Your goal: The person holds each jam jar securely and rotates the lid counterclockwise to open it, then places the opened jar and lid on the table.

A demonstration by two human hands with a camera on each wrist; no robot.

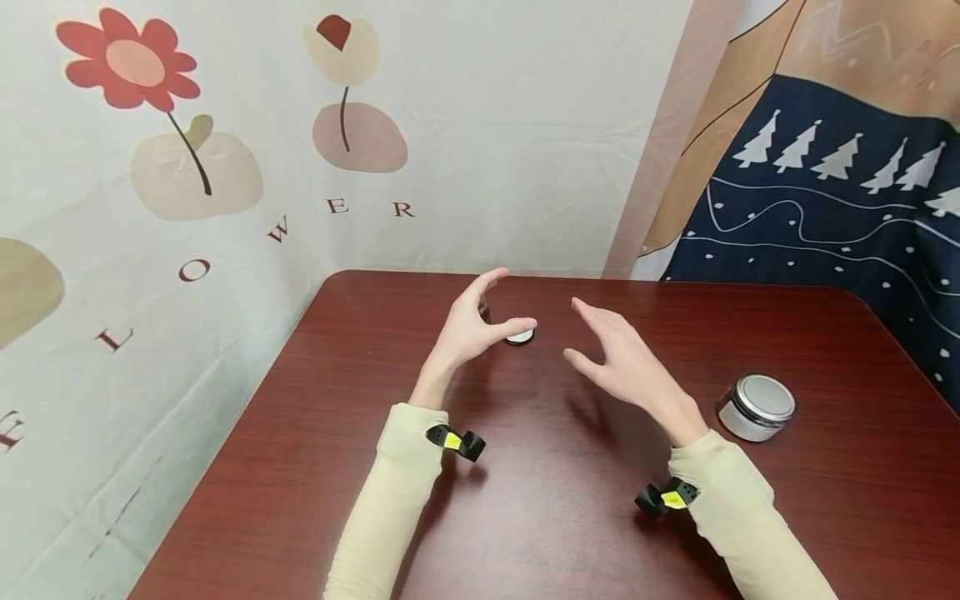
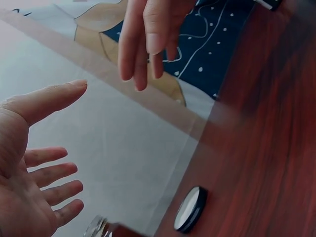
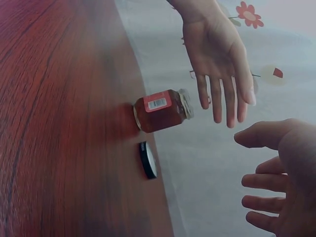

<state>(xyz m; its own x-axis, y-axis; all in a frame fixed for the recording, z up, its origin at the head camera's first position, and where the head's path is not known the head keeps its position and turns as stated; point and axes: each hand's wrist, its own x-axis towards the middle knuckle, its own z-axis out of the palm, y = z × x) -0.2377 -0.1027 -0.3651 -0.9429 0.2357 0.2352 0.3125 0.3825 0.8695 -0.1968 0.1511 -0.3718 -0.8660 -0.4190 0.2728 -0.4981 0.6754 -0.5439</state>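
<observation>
In the head view my left hand (image 1: 467,329) is over the far part of the table, fingers extended and thumb apart, holding nothing. Behind it, mostly hidden there, stands a glass jar with dark reddish-brown contents. The right wrist view shows this jar (image 3: 165,118) upright and uncovered, with a pink barcode label. Beside the jar lies a black-rimmed lid (image 1: 521,337), its white inside facing up; the left wrist view shows the lid (image 2: 191,210) near the table's far edge. My right hand (image 1: 622,358) hangs above the table to the right, fingers loosely straight, nothing in it.
A second jar (image 1: 756,408) with a silver lid stands on the brown table (image 1: 540,525), to the right of my right forearm. Behind the table hang a pale flower-print cloth (image 1: 510,150) and a dark blue curtain (image 1: 810,217) with white trees.
</observation>
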